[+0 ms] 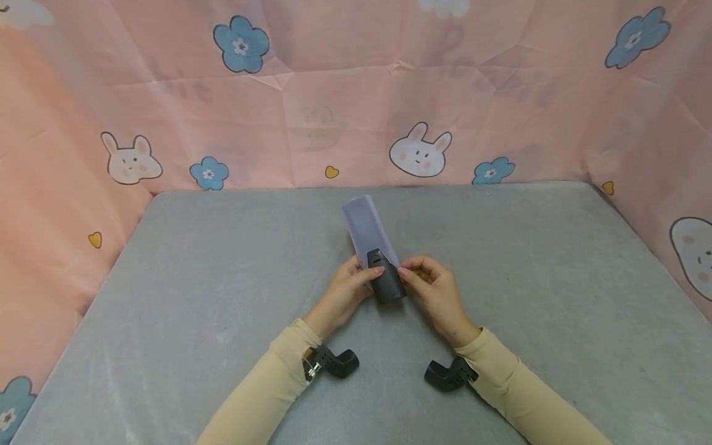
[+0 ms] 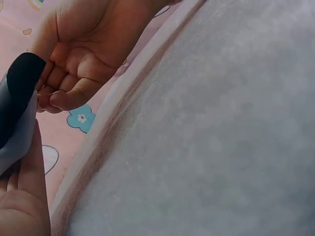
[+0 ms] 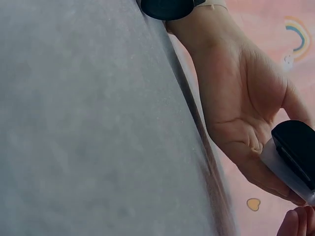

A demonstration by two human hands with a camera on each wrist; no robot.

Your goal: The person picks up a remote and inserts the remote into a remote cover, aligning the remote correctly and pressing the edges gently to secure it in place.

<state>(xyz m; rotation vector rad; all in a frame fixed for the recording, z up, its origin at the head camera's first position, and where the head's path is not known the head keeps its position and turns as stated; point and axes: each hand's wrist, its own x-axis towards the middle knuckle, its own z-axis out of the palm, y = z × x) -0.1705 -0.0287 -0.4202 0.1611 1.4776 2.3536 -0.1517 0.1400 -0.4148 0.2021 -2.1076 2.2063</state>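
Note:
My left hand [image 1: 340,293] holds a black rounded object [image 1: 387,281] together with a flat, translucent lilac sleeve [image 1: 367,225] lying beneath it. The left thumb crosses the black object's top, while the fingers support the sleeve from below, as the right wrist view shows of that left hand [image 3: 241,93]. At the sleeve's right edge, close beside the black object, my right hand [image 1: 436,293] pinches with thumb and forefinger. Its other fingers curl inward in the left wrist view, where the black object [image 2: 19,88] is cut by the frame edge. The sleeve's far end points away.
A grey cloth-covered table [image 1: 222,296] stretches under both arms. Behind it and at the sides hangs a pink curtain [image 1: 334,93] printed with rabbits, flowers and hearts. Black camera mounts [image 1: 339,363] sit on both wrists, over beige sleeves.

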